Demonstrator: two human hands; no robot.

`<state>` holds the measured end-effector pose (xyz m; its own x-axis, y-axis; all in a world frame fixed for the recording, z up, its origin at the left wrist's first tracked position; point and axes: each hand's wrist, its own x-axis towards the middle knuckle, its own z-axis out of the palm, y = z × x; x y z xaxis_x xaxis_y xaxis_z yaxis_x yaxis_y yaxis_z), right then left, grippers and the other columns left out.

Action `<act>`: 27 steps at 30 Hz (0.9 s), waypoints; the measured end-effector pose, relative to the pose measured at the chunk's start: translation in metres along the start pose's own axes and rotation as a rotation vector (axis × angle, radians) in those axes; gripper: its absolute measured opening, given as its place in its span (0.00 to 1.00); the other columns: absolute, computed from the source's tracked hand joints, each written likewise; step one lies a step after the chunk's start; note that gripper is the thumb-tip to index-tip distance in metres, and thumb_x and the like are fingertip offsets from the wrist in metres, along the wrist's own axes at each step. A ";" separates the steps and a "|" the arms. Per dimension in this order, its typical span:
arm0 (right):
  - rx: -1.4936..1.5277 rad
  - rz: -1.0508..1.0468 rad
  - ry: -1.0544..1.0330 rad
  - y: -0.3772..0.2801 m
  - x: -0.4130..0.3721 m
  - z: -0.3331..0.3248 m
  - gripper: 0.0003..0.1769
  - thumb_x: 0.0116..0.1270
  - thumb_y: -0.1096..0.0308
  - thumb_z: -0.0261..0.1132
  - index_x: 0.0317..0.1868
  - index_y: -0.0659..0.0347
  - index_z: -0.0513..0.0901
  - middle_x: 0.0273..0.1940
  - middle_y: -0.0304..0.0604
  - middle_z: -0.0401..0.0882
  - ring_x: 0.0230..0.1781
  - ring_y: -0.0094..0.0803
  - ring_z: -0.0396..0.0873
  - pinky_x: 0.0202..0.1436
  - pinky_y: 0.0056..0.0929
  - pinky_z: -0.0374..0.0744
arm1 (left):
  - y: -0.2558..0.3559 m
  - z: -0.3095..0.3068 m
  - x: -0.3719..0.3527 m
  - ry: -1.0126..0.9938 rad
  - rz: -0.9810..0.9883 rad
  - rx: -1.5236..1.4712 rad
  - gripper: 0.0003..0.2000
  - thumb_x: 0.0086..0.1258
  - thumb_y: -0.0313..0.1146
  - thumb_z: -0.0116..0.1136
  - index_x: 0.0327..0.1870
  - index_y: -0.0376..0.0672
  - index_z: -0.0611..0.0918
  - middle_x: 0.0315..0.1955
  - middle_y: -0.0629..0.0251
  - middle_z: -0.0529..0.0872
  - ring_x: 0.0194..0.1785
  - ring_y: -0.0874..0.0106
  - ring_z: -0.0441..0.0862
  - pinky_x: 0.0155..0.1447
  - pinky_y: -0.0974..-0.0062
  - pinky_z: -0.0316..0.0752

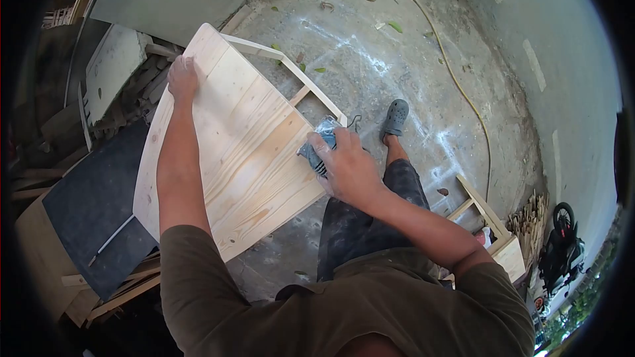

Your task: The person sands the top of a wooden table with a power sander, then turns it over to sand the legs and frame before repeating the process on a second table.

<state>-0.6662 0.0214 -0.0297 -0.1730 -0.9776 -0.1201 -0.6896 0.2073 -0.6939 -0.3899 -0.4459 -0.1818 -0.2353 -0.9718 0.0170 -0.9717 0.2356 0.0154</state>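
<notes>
A pale wooden tabletop (pixel 231 152) with a visible grain lies tilted in front of me, joined to a light wooden leg frame (pixel 311 86) on its far side. My left hand (pixel 182 78) grips the tabletop's upper left edge, its fingers bent over the rim and partly hidden. At the right edge of the board, my right hand (pixel 347 165) is wrapped around a blue-grey power sander (pixel 322 142). The sander is against the board's edge; its underside is hidden. White dust coats the fingers of my right hand.
Stacked boards and a dark sheet (pixel 99 211) with a thin white rod (pixel 111 240) are at left. A yellow hose (pixel 456 86) crosses the dusty concrete floor. Another wooden frame (pixel 486 215) stands at lower right, near sticks (pixel 529 225) and a motorcycle (pixel 562 251).
</notes>
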 end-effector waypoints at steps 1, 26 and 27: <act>-0.008 -0.034 -0.009 -0.004 0.007 0.002 0.40 0.58 0.69 0.76 0.74 0.52 0.76 0.52 0.55 0.73 0.49 0.53 0.78 0.40 0.44 0.87 | -0.034 -0.006 0.009 -0.161 -0.074 0.039 0.29 0.86 0.58 0.43 0.80 0.53 0.73 0.77 0.54 0.75 0.79 0.46 0.70 0.79 0.42 0.65; -0.489 -0.345 0.066 -0.113 0.439 0.074 0.42 0.67 0.44 0.70 0.75 0.59 0.75 0.65 0.72 0.78 0.68 0.62 0.79 0.66 0.52 0.85 | 0.180 0.006 -0.508 0.432 -1.482 -0.820 0.43 0.91 0.45 0.42 0.82 0.18 0.33 0.83 0.22 0.42 0.88 0.37 0.47 0.89 0.55 0.49; -0.584 -0.442 -0.049 -0.115 0.448 0.071 0.43 0.67 0.41 0.71 0.73 0.62 0.77 0.66 0.65 0.81 0.73 0.64 0.74 0.70 0.52 0.82 | 0.203 0.013 -0.496 0.519 -1.486 -0.858 0.43 0.89 0.40 0.45 0.82 0.17 0.34 0.83 0.20 0.44 0.87 0.35 0.50 0.88 0.55 0.52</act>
<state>-0.6144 -0.4432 -0.0544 0.2298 -0.9723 0.0423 -0.9525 -0.2336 -0.1952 -0.4703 0.0837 -0.2001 0.9322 -0.2908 -0.2154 -0.0218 -0.6392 0.7687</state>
